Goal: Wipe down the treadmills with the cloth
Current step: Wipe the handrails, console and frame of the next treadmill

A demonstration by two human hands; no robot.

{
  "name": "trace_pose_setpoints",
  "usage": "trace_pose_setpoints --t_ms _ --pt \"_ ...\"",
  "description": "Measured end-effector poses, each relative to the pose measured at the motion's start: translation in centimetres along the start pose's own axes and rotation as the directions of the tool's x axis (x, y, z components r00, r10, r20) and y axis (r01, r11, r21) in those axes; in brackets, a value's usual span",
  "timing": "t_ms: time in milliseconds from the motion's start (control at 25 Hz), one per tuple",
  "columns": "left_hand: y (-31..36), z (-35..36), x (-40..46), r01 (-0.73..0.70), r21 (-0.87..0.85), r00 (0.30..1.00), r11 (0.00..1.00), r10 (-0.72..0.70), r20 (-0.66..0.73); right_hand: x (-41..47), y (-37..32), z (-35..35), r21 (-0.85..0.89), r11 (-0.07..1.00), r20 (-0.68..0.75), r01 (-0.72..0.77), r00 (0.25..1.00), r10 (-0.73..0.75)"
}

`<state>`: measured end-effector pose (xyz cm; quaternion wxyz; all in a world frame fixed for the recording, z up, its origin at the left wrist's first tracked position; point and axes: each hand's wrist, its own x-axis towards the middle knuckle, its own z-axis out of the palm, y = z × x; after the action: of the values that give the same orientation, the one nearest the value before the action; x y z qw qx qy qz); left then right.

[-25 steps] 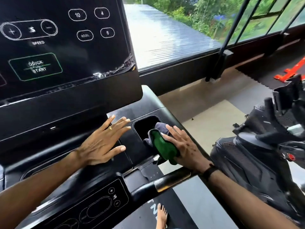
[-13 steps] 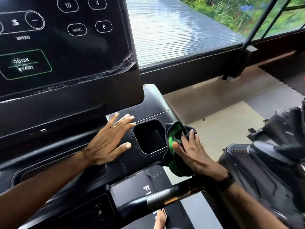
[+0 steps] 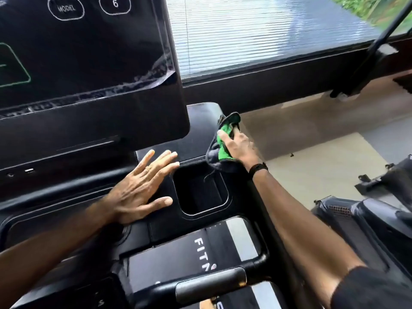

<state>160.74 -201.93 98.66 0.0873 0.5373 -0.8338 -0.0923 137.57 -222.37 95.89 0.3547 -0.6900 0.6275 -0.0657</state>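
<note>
A black treadmill console (image 3: 196, 139) fills the left and middle of the view, with a dark touch screen (image 3: 84, 52) above and a square cup recess (image 3: 200, 192) in the tray. My left hand (image 3: 142, 188) rests flat with straight fingers on the tray, just left of the recess. My right hand (image 3: 237, 146) grips a bunched green and dark grey cloth (image 3: 219, 150) against the console's right edge, beyond the recess. A dark band is on that wrist.
A black handlebar (image 3: 209, 286) crosses the bottom, with the treadmill belt (image 3: 200, 253) below it. Another black machine (image 3: 367, 219) stands close on the right. A window (image 3: 256, 34) and a black post (image 3: 374, 47) lie ahead over a tan floor (image 3: 312, 139).
My right hand has slid the cloth from beside the cup recess forward along the console's right edge. The left hand has stayed flat in the same place. The view has moved closer.
</note>
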Motion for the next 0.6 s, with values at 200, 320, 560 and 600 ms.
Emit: trace_pose_setpoints --t_ms 200,320,560,600 --pt "0.9 0.3 0.4 0.103 -0.04 0.993 0.994 -0.105 -0.045 -11.4 5.2 1.0 -0.183 0.935 0.003 0.305 0.951 -0.31" --pt "1.1 0.4 0.8 0.158 -0.085 0.983 0.984 -0.165 -0.083 -11.1 9.6 -0.3 0.081 0.996 0.064 0.031 0.997 -0.036" --pt "0.8 0.3 1.0 0.189 -0.097 0.978 0.977 -0.196 -0.075 4.2 1.7 -1.0 0.27 0.943 0.084 -0.196 0.98 0.18" --pt "0.9 0.4 1.1 0.191 -0.09 0.977 0.977 -0.198 -0.075 5.4 -0.6 -0.6 0.177 0.974 0.035 -0.141 0.99 0.137"
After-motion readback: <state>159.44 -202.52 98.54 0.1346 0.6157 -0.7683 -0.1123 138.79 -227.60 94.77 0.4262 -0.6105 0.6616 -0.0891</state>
